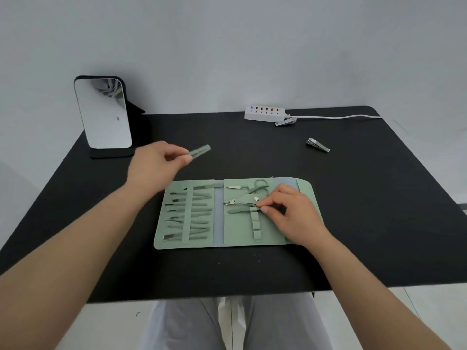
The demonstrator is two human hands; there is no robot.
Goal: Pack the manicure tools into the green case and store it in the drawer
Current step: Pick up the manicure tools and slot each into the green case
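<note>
Grey-trousered knees (235, 322) sit below the table (379, 210). The right hand (293, 215) pinches a strap in the green case (240, 238); the raised left hand (154, 165) pinches a blurred tool (201, 150), perhaps tweezers.

green case (267, 231) open flat, mid-table | tools strapped inside | two nail clippers (318, 145) loose behind

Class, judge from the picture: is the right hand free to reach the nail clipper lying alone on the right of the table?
Probably yes. The table between the right hand and the nail clipper is bare, but the hand would first have to release the strap it pinches on the green case.
</note>
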